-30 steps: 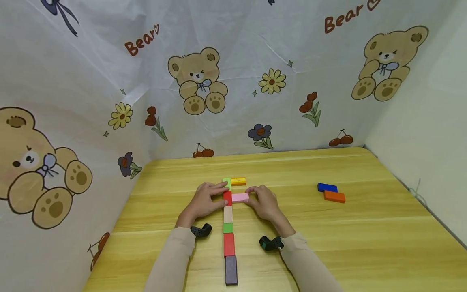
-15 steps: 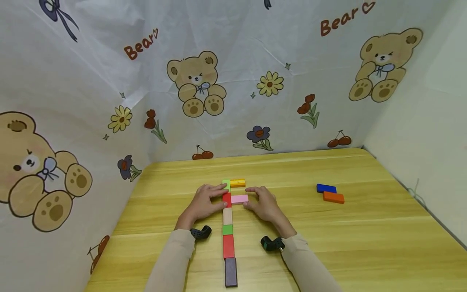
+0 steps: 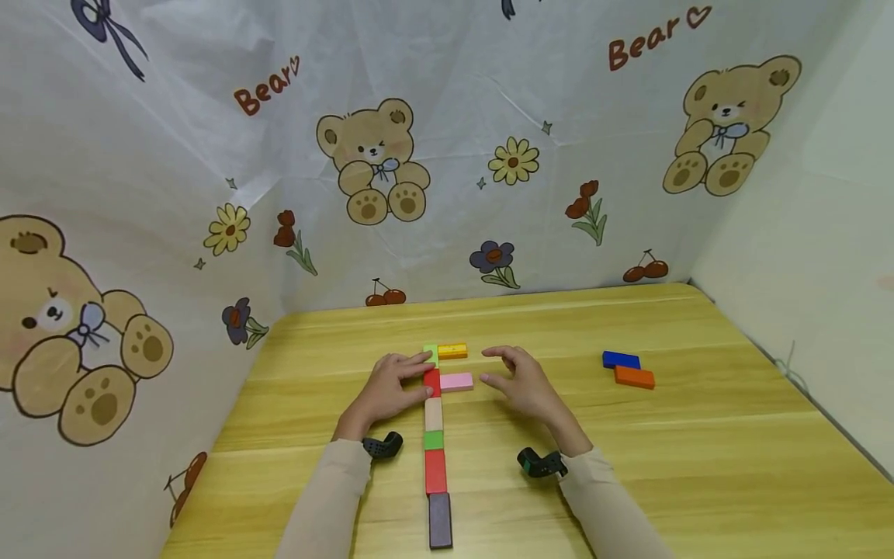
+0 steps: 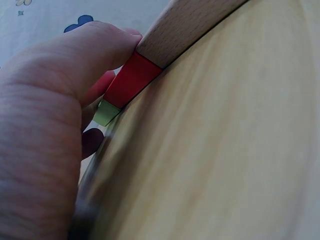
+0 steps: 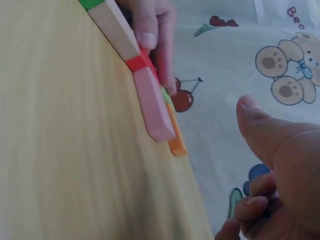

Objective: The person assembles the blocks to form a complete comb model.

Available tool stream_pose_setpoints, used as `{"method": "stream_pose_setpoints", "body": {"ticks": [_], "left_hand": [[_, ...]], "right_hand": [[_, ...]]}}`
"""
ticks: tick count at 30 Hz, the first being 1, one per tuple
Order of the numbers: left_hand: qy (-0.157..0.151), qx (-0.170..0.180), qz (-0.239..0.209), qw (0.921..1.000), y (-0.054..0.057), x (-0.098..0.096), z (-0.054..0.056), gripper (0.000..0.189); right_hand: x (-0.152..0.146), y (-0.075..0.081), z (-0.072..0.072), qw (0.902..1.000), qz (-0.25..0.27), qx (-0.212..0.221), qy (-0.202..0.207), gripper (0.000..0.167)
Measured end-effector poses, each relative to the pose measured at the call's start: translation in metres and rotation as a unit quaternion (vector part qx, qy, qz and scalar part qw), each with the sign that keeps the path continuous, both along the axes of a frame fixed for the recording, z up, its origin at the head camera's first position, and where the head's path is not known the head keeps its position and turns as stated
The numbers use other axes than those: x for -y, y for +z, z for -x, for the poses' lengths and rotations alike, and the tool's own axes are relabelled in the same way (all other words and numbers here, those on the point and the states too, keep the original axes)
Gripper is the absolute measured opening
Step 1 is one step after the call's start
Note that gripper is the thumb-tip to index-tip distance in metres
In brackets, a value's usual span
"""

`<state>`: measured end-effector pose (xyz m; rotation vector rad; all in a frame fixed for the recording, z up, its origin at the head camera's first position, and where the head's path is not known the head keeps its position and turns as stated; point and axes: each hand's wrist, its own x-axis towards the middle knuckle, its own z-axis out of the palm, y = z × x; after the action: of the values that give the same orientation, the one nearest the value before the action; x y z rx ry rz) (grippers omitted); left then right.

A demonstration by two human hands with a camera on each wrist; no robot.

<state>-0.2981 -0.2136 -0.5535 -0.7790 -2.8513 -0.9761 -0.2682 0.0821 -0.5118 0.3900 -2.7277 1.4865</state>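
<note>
A row of blocks runs straight away from me on the table in the head view. My left hand (image 3: 387, 388) rests against its far part, with the thumb on the red block (image 4: 133, 79) and the index fingertip by the light green block (image 4: 106, 113). From the red block a pink block (image 3: 457, 381) sticks out to the right, and a yellow-orange block (image 3: 452, 351) does so from the light green one. My right hand (image 3: 525, 386) is off to the right of the pink block, touching nothing, with thumb and index finger apart.
Nearer in the row lie a bare wood block (image 3: 434, 414), a green block (image 3: 434, 440), a second red block (image 3: 436, 471) and a dark purple block (image 3: 440, 521). A blue block (image 3: 621, 360) and an orange block (image 3: 634, 377) lie at the right. A bear-print cloth (image 3: 447, 155) hangs behind the table.
My right hand has let go of the pink block and drawn back to the right, its fingers spread. The pink block stays against the red one. The left hand keeps its place.
</note>
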Motion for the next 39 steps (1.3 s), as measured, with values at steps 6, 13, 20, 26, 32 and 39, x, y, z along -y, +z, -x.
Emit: {"method": "stream_pose_setpoints", "body": {"ticks": [6,13,20,26,32,39], "left_hand": [[-0.005,0.0,0.002,1.0,0.001,-0.001,0.0,0.053],[-0.011,-0.009,0.008,0.9999,0.002,0.001,0.004,0.053],[-0.004,-0.006,0.008,0.9999,0.005,0.002,0.006,0.053],[-0.002,-0.002,0.008,1.0,0.005,0.003,0.005,0.054],[-0.004,-0.013,0.0,0.9999,0.001,0.002,0.005,0.054],[-0.003,-0.015,-0.002,0.9999,-0.003,0.0,0.005,0.053]], "right_hand": [[-0.025,0.013,-0.006,0.9991,-0.02,-0.038,-0.001,0.04],[-0.046,0.024,-0.01,0.9945,-0.056,-0.083,-0.029,0.042],[-0.086,0.029,-0.011,0.9863,-0.069,-0.129,-0.076,0.044],[-0.136,0.021,-0.014,0.9791,-0.081,-0.14,-0.123,0.047],[-0.176,-0.002,-0.017,0.9803,-0.03,-0.091,-0.173,0.049],[-0.207,-0.016,-0.026,0.9758,-0.037,-0.025,-0.214,0.063]]}}
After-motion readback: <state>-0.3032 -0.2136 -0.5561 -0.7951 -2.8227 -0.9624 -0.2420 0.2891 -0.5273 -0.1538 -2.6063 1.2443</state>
